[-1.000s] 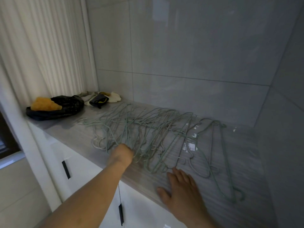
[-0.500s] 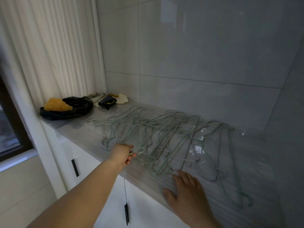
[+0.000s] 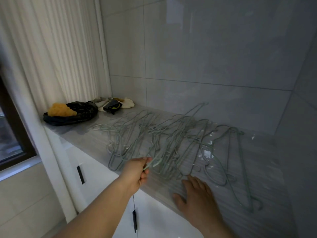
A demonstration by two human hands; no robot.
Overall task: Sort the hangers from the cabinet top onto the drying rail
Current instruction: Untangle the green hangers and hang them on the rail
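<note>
Corner clutter, curtain and tiles

A black plastic bag [image 3: 72, 114] lies well beyond and to the left of the left hand [image 3: 135, 174], with a yellow spongy lump [image 3: 60, 109] on its left end. Just right of the bag lie pale rags [image 3: 127, 103], a small black pouch [image 3: 112, 106] on top of them. A white pleated curtain [image 3: 51, 54] hangs above them. Glossy grey wall tiles [image 3: 205, 57] rise beyond the right hand [image 3: 197, 201]. A dark window frame [image 3: 12, 126] stands far left.

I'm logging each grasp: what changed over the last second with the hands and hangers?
The left hand drew back from the hanger pile toward the front edge and now pinches the hook of a pale hanger. The right hand stayed flat on the cabinet top; the black bag stayed put.
</note>
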